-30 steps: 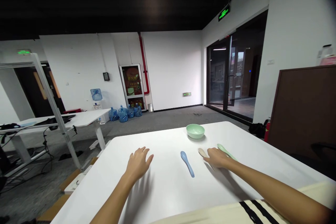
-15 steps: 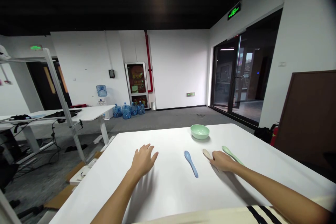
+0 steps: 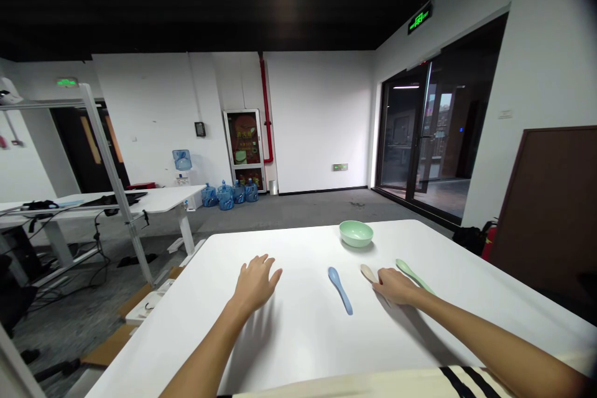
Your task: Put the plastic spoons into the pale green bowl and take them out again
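My left hand (image 3: 255, 283) rests on the white table (image 3: 289, 348) with its fingers spread, touching nothing but the tabletop. My right hand (image 3: 396, 286) lies across the handle of a beige plastic spoon (image 3: 368, 273), whose bowl sticks out past my fingertips. Just beyond that hand is a pale green spoon (image 3: 413, 276), which it does not seem to touch. Between my hands lies a blue spoon (image 3: 340, 290). A mint green bowl (image 3: 356, 233) sits upright towards the far edge.
Beyond the table's far left corner stands a second white desk (image 3: 153, 199) with cables beneath it. Several blue water jugs (image 3: 226, 196) line the far wall. To the right are a fire extinguisher (image 3: 487, 241) and a dark brown board (image 3: 550, 211).
The whole scene has shifted right and levelled as my head turned. Both hands, the spoons and the bowl keep their places on the table.
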Demonstrator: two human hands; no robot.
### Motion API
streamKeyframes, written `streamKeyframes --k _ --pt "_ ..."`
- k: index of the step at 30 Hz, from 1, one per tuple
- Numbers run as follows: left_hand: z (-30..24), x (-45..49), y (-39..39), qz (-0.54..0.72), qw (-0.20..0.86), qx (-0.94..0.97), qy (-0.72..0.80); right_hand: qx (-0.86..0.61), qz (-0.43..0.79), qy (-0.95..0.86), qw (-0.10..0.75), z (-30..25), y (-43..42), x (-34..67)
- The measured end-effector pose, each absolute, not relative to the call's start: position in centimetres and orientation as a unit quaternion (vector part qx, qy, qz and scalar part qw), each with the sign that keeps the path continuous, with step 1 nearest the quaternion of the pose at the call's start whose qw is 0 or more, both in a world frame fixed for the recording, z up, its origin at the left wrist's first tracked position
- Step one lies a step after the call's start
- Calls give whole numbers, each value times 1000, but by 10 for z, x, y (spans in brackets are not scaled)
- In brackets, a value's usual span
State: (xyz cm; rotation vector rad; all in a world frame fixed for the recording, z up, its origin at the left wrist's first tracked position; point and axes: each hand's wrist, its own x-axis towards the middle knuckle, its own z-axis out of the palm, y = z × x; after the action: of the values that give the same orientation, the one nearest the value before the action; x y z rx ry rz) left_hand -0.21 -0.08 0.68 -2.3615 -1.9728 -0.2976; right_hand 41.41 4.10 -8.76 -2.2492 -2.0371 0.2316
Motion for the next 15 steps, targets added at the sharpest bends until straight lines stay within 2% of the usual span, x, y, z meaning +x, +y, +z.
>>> streamKeyframes --k 15 --pt "7 -2 -1 -102 19 -762 -640 -720 99 -687 14 -82 39 415"
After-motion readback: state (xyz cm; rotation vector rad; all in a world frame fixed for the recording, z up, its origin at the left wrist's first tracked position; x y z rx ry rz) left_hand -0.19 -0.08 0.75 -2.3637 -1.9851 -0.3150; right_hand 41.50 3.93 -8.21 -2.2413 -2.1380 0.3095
